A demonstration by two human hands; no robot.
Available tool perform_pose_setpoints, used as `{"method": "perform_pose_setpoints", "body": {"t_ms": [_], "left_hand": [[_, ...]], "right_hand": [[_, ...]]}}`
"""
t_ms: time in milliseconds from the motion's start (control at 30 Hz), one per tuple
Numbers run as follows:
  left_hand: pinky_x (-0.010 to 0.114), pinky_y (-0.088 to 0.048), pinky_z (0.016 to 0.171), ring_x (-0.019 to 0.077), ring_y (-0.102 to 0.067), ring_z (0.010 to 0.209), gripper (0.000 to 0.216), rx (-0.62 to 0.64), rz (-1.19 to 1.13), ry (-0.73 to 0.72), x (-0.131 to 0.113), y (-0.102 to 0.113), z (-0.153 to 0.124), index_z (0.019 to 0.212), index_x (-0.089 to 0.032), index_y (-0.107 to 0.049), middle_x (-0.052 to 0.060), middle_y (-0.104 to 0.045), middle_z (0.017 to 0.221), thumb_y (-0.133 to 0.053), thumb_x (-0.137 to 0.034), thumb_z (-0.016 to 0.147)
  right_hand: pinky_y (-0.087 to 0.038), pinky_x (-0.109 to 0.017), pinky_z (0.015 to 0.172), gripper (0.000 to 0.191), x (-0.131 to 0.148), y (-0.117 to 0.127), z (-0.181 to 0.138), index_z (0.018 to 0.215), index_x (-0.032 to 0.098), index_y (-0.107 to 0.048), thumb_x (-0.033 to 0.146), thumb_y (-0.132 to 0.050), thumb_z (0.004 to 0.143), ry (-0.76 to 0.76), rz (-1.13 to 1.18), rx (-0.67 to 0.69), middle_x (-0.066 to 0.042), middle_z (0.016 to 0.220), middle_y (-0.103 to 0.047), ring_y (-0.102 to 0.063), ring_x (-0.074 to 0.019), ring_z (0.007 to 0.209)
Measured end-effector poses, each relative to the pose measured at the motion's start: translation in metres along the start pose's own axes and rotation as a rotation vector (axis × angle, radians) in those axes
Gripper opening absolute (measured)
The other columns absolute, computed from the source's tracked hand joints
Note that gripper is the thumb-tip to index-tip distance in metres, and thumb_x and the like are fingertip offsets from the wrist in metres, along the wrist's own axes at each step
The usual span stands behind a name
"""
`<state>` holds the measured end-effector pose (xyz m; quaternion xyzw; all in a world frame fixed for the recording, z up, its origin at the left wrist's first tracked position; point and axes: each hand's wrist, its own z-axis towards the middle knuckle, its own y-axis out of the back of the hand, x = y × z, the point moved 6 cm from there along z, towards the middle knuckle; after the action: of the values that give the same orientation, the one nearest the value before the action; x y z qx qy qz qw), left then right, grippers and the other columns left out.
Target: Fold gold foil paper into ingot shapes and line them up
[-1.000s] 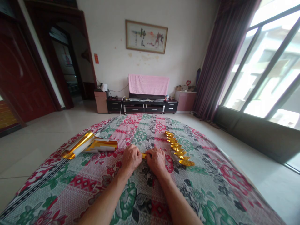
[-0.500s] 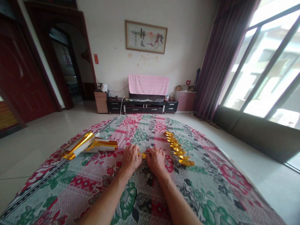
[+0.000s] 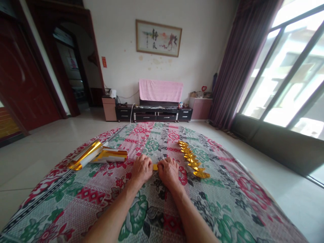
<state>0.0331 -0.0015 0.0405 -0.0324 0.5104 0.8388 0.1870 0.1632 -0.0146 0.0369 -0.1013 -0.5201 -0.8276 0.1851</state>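
Note:
Between my two hands, low over the table, is a small strip of gold foil paper (image 3: 155, 167). My left hand (image 3: 143, 168) is closed on its left end, fingers curled down. At the right end, my right hand (image 3: 168, 169) pinches the same paper. Most of the strip is hidden under my fingers. To the right of my hands lies a row of several folded gold paper pieces (image 3: 192, 159), pointed at their ends. On the left, curled sheets of gold foil paper (image 3: 111, 156) with white backs lie on the cloth.
A flowered cloth (image 3: 106, 195) in red, green and grey covers the round table. Beyond it stands a low black TV cabinet (image 3: 155, 116) with a pink towel (image 3: 161, 90) over the screen. A purple curtain (image 3: 243, 67) hangs beside the window at right.
My hands have drawn very slightly apart, and a little more of the gold strip shows between them. The folded pieces and the curled sheets lie as before.

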Motion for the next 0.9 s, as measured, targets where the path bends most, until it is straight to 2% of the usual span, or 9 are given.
{"method": "perform_pose_setpoints", "body": {"t_ms": [400,633,800,900], "left_hand": [[0.032,-0.039,0.076,0.0194,-0.051,0.080,0.013,0.004,-0.086,-0.028,-0.001,0.006,-0.004,0.073,-0.018,-0.059,0.006,-0.054,0.080,-0.057,-0.031,0.074],[0.030,-0.039,0.080,0.0169,-0.052,0.085,0.006,0.073,-0.207,-0.080,0.012,0.001,0.000,0.075,-0.020,-0.063,0.004,-0.055,0.086,-0.058,-0.021,0.072],[0.029,-0.040,0.082,0.0154,-0.052,0.087,0.019,0.166,-0.271,-0.110,0.021,-0.001,0.002,0.079,-0.023,-0.066,0.002,-0.057,0.090,-0.052,-0.013,0.072],[0.028,-0.040,0.082,0.0146,-0.053,0.086,0.026,0.176,-0.274,-0.092,0.023,-0.004,0.002,0.078,-0.024,-0.068,0.002,-0.058,0.091,-0.048,-0.008,0.071]], "right_hand": [[-0.026,-0.030,0.074,0.023,0.003,0.007,-0.003,0.084,0.024,-0.066,0.030,-0.044,0.085,0.000,-0.011,0.016,-0.005,0.090,-0.057,-0.046,-0.0173,0.083],[-0.026,-0.030,0.075,0.022,0.002,0.008,-0.003,0.084,0.026,-0.066,0.028,-0.044,0.085,0.014,0.003,0.029,-0.003,0.091,-0.056,-0.047,-0.0167,0.084],[-0.026,-0.030,0.075,0.022,0.001,0.007,-0.003,0.083,0.026,-0.066,0.029,-0.044,0.085,0.013,0.031,0.030,-0.004,0.091,-0.056,-0.047,-0.0172,0.084],[-0.026,-0.031,0.076,0.022,0.001,0.008,-0.003,0.083,0.026,-0.066,0.029,-0.045,0.085,0.008,0.040,0.024,-0.004,0.090,-0.056,-0.046,-0.0176,0.086]]}}
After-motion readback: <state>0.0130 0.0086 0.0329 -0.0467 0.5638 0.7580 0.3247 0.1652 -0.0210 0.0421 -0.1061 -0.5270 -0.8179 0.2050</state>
